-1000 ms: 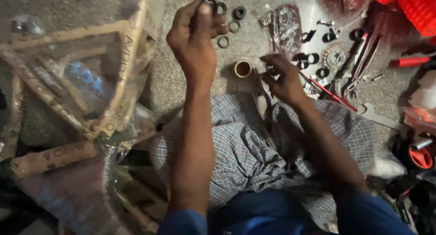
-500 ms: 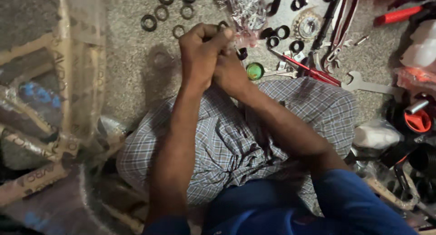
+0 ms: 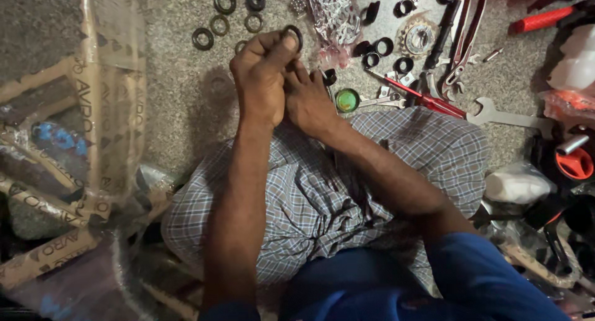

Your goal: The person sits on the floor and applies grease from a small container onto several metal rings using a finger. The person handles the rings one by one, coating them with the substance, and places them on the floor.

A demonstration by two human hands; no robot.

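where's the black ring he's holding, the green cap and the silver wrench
black ring (image 3: pixel 294 33), head view, top of its rim above the fingertips
green cap (image 3: pixel 346 100), head view, its centre
silver wrench (image 3: pixel 499 116), head view, its shaft

Black ring (image 3: pixel 294 34); green cap (image 3: pixel 346 100); red-handled tool (image 3: pixel 540 19).

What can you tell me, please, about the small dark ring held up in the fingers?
The dark ring is a small round band, black and looking like metal or rubber, with an open centre. It is pinched at the fingertips of the left hand, raised above the speckled floor, with the right hand pressed close beside and below. Its near edge is hidden by the fingers. Similar rings lie loose on the floor beyond it.
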